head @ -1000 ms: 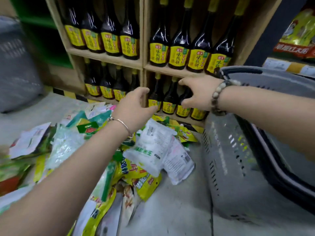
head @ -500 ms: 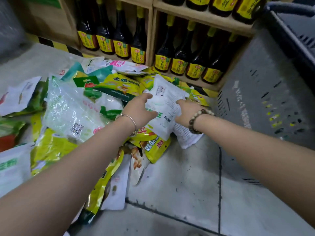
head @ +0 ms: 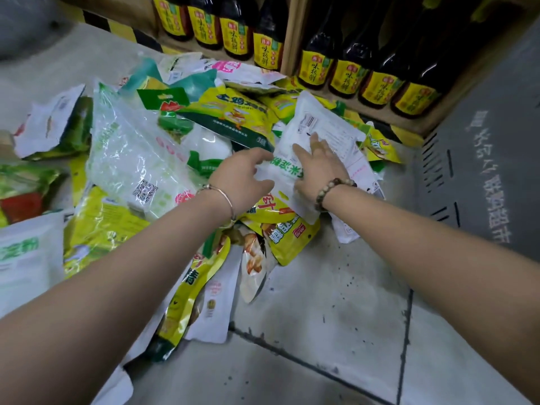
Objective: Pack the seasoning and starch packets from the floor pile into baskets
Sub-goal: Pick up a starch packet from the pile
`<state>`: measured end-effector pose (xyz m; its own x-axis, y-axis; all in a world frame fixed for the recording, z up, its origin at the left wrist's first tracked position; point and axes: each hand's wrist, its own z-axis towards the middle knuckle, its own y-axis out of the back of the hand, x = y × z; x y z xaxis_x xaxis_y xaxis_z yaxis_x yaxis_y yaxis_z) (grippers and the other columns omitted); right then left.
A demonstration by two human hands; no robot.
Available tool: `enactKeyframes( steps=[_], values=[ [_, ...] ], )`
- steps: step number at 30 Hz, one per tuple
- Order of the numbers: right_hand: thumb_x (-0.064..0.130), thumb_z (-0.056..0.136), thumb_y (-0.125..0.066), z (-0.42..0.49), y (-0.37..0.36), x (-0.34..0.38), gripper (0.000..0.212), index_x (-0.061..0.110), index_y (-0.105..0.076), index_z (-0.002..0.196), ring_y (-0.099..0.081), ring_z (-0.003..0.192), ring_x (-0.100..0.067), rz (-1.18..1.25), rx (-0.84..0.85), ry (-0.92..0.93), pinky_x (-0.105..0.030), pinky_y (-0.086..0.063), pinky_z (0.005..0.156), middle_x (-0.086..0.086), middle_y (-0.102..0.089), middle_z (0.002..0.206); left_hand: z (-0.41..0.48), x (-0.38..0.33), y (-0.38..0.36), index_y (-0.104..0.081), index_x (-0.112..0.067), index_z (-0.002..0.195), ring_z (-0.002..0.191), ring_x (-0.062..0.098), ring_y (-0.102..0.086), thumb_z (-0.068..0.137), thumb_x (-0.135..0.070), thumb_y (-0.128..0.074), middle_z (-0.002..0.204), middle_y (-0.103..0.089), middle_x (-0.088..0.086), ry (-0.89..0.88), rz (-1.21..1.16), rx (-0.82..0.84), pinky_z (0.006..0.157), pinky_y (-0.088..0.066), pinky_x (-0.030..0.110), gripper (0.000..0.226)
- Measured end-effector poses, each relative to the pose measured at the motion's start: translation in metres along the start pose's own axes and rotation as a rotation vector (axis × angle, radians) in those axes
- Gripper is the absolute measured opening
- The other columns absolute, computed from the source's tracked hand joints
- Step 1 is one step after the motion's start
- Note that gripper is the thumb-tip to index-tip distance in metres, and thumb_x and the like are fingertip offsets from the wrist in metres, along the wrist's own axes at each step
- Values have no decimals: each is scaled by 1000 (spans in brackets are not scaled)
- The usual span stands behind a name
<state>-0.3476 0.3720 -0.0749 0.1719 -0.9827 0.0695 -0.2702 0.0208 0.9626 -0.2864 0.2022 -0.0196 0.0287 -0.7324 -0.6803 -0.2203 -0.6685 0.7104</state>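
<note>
Currently: left hand [head: 242, 179] pinches white packet [head: 324, 127] edge, fingers curled; right hand [head: 320, 168] presses it, fingers spread flat. Packet atop pile [head: 131, 147], just left of basket [head: 482, 171]; bottles [head: 344, 71] beyond.

Left hand [head: 240, 179] grips white packet [head: 327, 127], right hand [head: 319, 168] atop

The lone head camera looked steeply down and forward, close over yellow, green and white plastic packets [head: 131, 147] heaped on grey floor tiles [head: 321, 302].

hands [head: 242, 178] [head: 318, 168] lowered from shelf [head: 287, 33], onto white packet [head: 327, 127]
</note>
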Motion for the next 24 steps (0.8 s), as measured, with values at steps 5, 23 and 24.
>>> enactKeyframes(
  steps=[5,23,24],
  values=[
    [-3,93,-37,14,2,-31,63,25,-24,148,-8,146,-24,-28,-98,97,-46,-31,107,-7,-5,159,1,0,-6,-51,-20,132,116,17,-54,89,-17,-60,135,-51,2,-15,-22,34,89,-44,26,43],
    [28,96,-49,-5,-31,-23,58,30,-22,148,-8,146,-19,59,-146,43,-47,-1,116,-1,-9,159,5,5,-13,-54,-18,128,97,12,-53,91,-17,-59,126,-57,3,27,13,44,81,-44,24,37],
    [20,97,-48,-3,-30,-21,52,31,-30,145,-16,144,-20,68,-192,33,-46,-3,116,-1,-19,157,5,5,-13,-54,-18,128,98,13,-54,91,-16,-59,125,-57,3,26,7,44,81,-45,24,37]
  ],
)
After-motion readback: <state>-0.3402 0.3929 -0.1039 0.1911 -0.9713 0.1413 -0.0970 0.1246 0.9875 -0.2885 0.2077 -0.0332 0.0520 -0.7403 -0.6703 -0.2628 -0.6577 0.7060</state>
